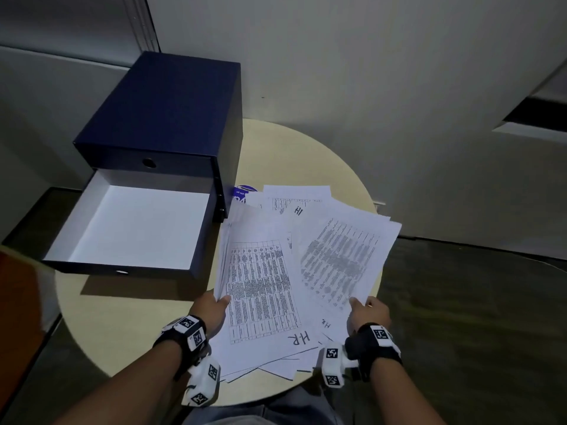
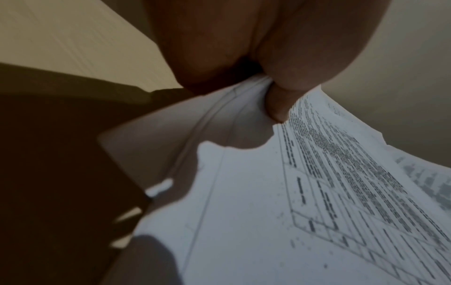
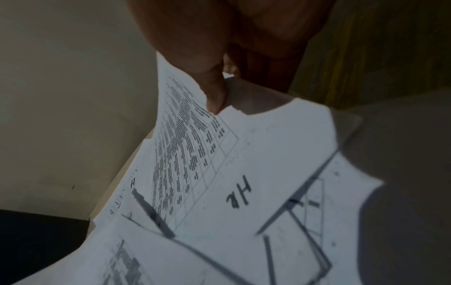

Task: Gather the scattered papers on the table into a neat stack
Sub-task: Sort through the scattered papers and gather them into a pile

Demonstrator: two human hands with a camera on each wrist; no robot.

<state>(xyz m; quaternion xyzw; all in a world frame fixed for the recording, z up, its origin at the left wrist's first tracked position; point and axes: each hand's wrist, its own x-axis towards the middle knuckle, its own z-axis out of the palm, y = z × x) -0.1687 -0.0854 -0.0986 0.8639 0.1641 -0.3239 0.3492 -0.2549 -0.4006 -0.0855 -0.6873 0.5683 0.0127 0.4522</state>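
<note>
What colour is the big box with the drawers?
Dark blue outside; the open drawer of the box is white inside. The head view shows it best.

Both forearms reach forward side by side, wrists strapped with marker bands. The left hand [image 1: 213, 305] pinches the papers [image 1: 260, 289] at their left edge, thumb on top; the right hand [image 1: 368, 311] pinches their right edge.

Papers [image 1: 260, 271]: white sheets printed with grey-black tables and text, some marked "H.R" in black handwriting. Drawer box [image 1: 165, 111]: dark navy outside, white inside the open drawer [image 1: 132, 228]. Tabletop [image 1: 122, 326]: pale cream-yellow. Wrist bands [image 1: 184, 332]: black, bearing white blocks with black square-code patterns.
</note>
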